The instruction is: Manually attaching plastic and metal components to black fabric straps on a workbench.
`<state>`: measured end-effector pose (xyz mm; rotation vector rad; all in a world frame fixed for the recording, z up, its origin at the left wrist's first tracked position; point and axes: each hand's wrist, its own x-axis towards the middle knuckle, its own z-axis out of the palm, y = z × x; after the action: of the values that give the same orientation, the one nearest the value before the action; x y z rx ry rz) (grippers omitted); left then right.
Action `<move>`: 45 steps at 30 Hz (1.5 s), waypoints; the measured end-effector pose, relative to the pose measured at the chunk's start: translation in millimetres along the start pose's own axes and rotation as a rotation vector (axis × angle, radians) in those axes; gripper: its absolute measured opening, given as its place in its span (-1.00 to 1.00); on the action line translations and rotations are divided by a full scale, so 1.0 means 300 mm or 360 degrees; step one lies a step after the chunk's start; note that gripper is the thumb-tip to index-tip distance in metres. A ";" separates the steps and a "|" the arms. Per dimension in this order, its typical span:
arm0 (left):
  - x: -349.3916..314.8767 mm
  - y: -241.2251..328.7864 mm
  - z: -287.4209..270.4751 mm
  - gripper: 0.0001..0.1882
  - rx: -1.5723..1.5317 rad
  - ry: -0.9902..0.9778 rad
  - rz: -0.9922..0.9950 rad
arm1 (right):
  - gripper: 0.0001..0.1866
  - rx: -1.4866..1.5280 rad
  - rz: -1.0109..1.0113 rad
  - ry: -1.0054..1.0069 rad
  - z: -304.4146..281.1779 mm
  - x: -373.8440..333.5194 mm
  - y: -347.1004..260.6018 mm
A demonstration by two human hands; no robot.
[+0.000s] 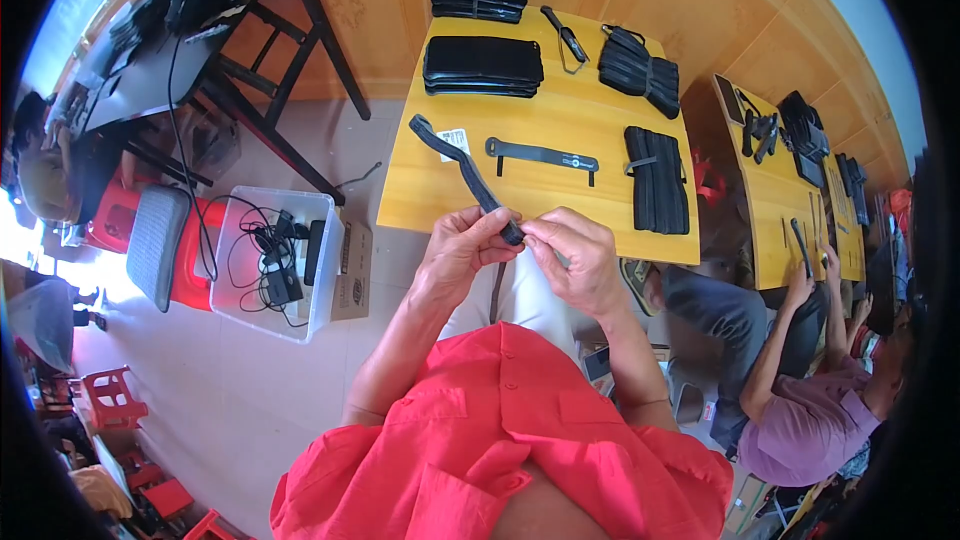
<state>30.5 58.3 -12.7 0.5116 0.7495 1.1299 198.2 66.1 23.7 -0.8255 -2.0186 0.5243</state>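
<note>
My left hand is closed around the near end of a long black strap, thumb on top. The strap runs up and away over the wooden table, its far end curling at the left. A white printed label shows beside its middle. My right hand pinches at the strap's near tip, fingertips close to my left hand's; exactly what they grip is partly hidden. Beyond my hands lies a flat black band with two short tabs. A thin dark strip hangs below my hands.
Black stacks and tied bundles of black straps line the table's far and right sides, with a black-handled tool. A clear bin of cables stands left. At right, a co-worker works at another table.
</note>
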 end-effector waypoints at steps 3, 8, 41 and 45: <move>-0.002 0.001 0.000 -0.80 0.0081 0.0029 0.0021 | -0.85 -0.0126 -0.0091 -0.0053 -0.004 0.004 -0.006; -0.006 -0.004 0.016 -0.80 0.0139 0.0119 0.0115 | -0.79 -0.0399 -0.0170 -0.0121 -0.002 0.004 -0.023; -0.004 -0.007 0.032 -0.76 0.0417 0.0070 0.0221 | -0.76 -0.0448 -0.0007 0.0193 0.082 -0.051 -0.018; -0.001 -0.028 0.046 -0.75 0.0518 0.0076 0.0270 | -0.79 -0.0496 0.0009 0.0313 0.095 -0.058 -0.005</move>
<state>45.9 55.2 -9.6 0.8369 0.9527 1.1857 180.7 51.0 -0.5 -1.0270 -1.9401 0.1240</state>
